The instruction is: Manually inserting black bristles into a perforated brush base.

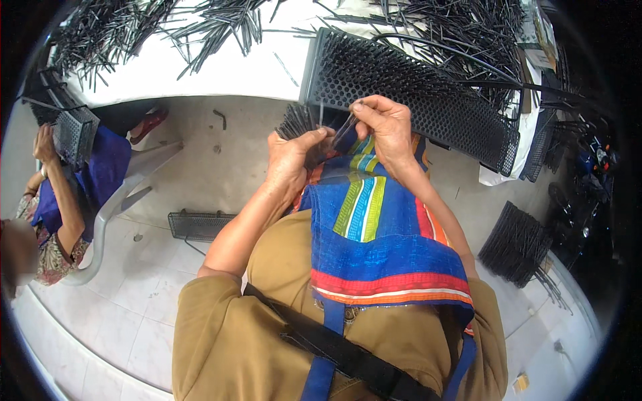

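The left hand (287, 160) is curled around a fanned bundle of thin black sticks (296, 122), its thumb laid along the near side, above the lap of a striped blue apron (391, 260). Just beside it, the right hand (386, 130) pinches a thin dark strip (345, 128) between thumb and forefinger, the other fingers loosely folded; whether that is one piece or several is too fine to tell. Just beyond the hands, a long black perforated rack (461, 127) lies slantwise at the edge of a white-covered table (200, 79); black sticks stand densely in its far left part, while many holes nearer the person are bare. Loose piles of similar sticks (461, 33) lie behind it.
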Tool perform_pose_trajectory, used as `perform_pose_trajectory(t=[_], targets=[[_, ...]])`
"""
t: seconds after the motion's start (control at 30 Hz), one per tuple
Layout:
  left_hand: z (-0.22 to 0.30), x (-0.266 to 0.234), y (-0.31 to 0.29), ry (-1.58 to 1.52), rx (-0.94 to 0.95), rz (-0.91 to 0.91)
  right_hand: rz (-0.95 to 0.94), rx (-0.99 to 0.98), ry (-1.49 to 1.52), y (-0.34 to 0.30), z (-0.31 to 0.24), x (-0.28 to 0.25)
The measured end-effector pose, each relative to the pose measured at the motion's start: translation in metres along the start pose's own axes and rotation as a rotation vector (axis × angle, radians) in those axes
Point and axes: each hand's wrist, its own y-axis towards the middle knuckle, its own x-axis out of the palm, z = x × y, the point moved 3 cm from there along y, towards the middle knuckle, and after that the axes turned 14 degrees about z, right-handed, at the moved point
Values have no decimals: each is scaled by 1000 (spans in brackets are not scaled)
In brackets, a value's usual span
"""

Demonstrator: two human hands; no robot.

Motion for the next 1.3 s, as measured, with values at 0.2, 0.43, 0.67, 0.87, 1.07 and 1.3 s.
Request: perform_pose_trajectory(t=[0.2, 0.43, 0.67, 0.87, 1.07, 1.3], targets=[[0, -7, 4, 18, -157, -2, 112, -550, -55, 1, -43, 25], [0, 6, 4, 20, -141, -53, 121, -836, -273, 17, -37, 37], [3, 4, 7, 17, -110, -46, 77, -767, -268, 17, -33, 43], [6, 4, 5, 25, -147, -41, 138, -955, -469, 19, -33, 48], [0, 5, 9, -9, -169, -29, 19, -1056, -595, 22, -39, 56], [-1, 1, 13, -132, -174, -56, 68, -836, -523, 20, -31, 44]])
